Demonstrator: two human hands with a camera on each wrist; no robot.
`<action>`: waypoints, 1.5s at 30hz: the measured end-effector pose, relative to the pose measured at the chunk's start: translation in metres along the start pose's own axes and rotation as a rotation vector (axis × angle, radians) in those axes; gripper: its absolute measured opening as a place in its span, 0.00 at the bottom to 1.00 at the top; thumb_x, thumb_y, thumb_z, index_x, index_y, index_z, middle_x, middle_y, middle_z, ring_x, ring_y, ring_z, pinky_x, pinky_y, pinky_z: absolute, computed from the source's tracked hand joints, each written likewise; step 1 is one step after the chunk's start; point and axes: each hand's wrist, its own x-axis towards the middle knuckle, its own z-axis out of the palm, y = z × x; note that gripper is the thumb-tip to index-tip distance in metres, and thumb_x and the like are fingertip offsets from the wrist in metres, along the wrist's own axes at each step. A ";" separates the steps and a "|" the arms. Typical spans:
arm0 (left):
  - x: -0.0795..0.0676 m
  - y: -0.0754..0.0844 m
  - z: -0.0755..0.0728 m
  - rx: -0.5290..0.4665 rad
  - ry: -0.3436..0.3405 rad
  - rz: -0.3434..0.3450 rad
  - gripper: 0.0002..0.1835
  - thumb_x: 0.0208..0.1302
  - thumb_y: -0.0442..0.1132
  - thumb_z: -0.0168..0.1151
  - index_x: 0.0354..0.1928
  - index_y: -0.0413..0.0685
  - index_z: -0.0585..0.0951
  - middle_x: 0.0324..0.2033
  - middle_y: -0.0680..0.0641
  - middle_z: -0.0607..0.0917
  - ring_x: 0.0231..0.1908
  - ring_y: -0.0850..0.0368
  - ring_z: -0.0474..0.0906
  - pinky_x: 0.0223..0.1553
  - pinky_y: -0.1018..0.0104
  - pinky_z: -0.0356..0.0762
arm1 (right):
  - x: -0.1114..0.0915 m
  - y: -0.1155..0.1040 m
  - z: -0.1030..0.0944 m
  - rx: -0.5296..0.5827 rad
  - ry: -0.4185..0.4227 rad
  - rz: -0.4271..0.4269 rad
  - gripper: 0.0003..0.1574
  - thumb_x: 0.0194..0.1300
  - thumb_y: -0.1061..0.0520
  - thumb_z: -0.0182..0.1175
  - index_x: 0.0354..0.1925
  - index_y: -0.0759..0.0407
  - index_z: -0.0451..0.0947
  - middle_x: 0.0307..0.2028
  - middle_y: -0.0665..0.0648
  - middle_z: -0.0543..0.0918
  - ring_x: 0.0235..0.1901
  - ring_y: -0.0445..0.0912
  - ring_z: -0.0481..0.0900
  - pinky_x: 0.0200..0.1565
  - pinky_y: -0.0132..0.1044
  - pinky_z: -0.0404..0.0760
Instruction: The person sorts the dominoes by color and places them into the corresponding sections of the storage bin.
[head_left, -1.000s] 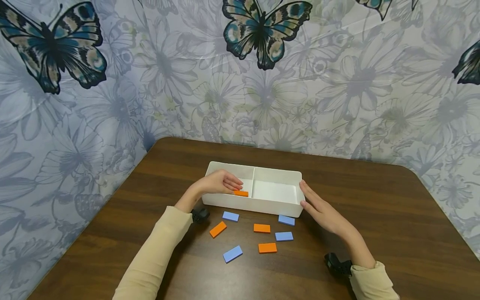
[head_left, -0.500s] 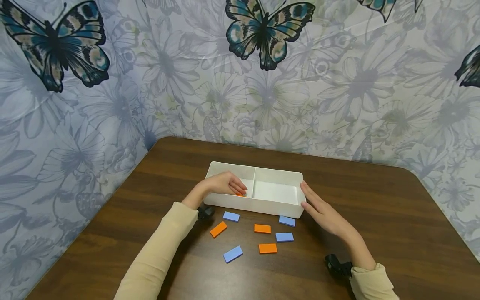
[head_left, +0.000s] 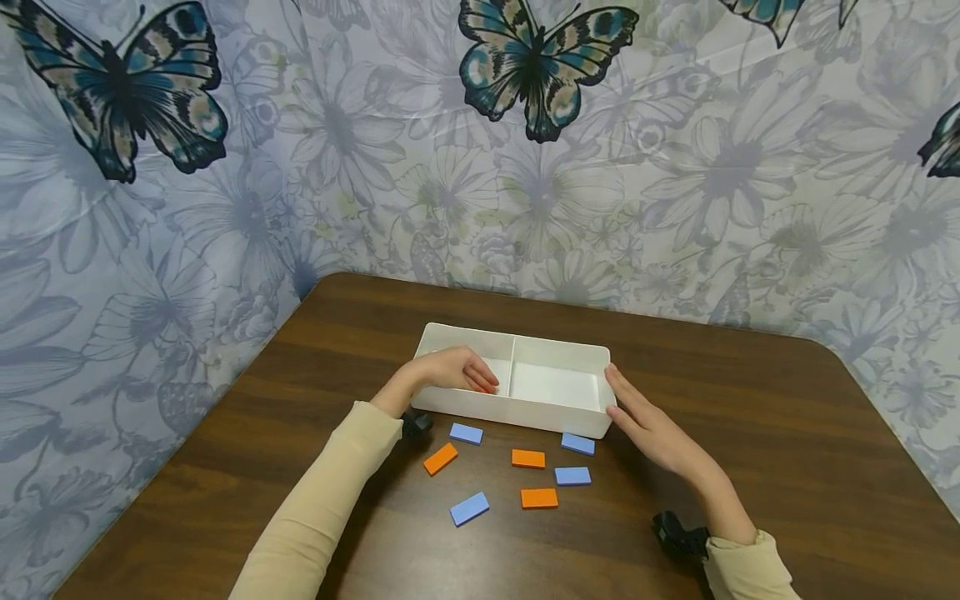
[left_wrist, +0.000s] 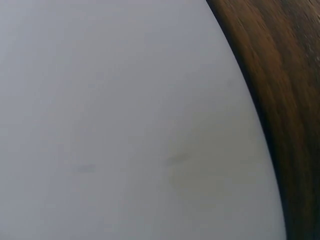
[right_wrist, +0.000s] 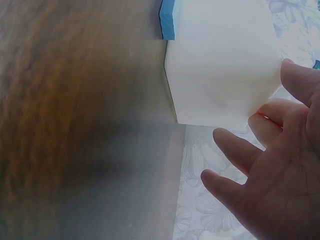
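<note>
Reaching over the front wall of the white tray [head_left: 517,412], the left hand [head_left: 453,368] sits in its left compartment, fingers bent; whether they pinch anything cannot be told, as the hand obstructs the view beneath. The right hand [head_left: 648,423] touches the tray's right end, fingers spread. A divider [head_left: 512,371] splits the tray. In front, on the brown worktop [head_left: 757,433], lie three orange blocks [head_left: 528,459] and four blue blocks [head_left: 469,508], scattered, one blue just beside the tray. Behind stands a floral backdrop [head_left: 675,217] with butterflies [head_left: 537,62].
</note>
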 end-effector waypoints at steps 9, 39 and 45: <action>0.003 0.003 0.001 0.009 -0.008 -0.025 0.16 0.58 0.16 0.54 0.49 0.27 0.78 0.42 0.40 0.84 0.42 0.55 0.81 0.44 0.68 0.76 | -0.002 0.001 -0.001 0.002 0.000 0.010 0.38 0.75 0.51 0.44 0.73 0.61 0.40 0.72 0.58 0.40 0.69 0.55 0.38 0.66 0.40 0.44; 0.002 -0.002 -0.002 -0.072 -0.131 0.032 0.17 0.62 0.20 0.53 0.53 0.26 0.75 0.49 0.38 0.80 0.48 0.53 0.78 0.50 0.65 0.73 | 0.000 0.001 -0.001 0.002 0.004 0.007 0.38 0.74 0.51 0.45 0.73 0.61 0.41 0.72 0.56 0.40 0.69 0.57 0.39 0.62 0.59 0.48; 0.002 -0.004 -0.002 -0.069 -0.144 0.029 0.16 0.63 0.22 0.53 0.54 0.27 0.75 0.49 0.39 0.80 0.48 0.54 0.78 0.51 0.65 0.72 | 0.000 0.002 0.000 0.000 0.005 0.007 0.38 0.74 0.51 0.45 0.73 0.61 0.41 0.72 0.56 0.40 0.69 0.58 0.40 0.62 0.58 0.48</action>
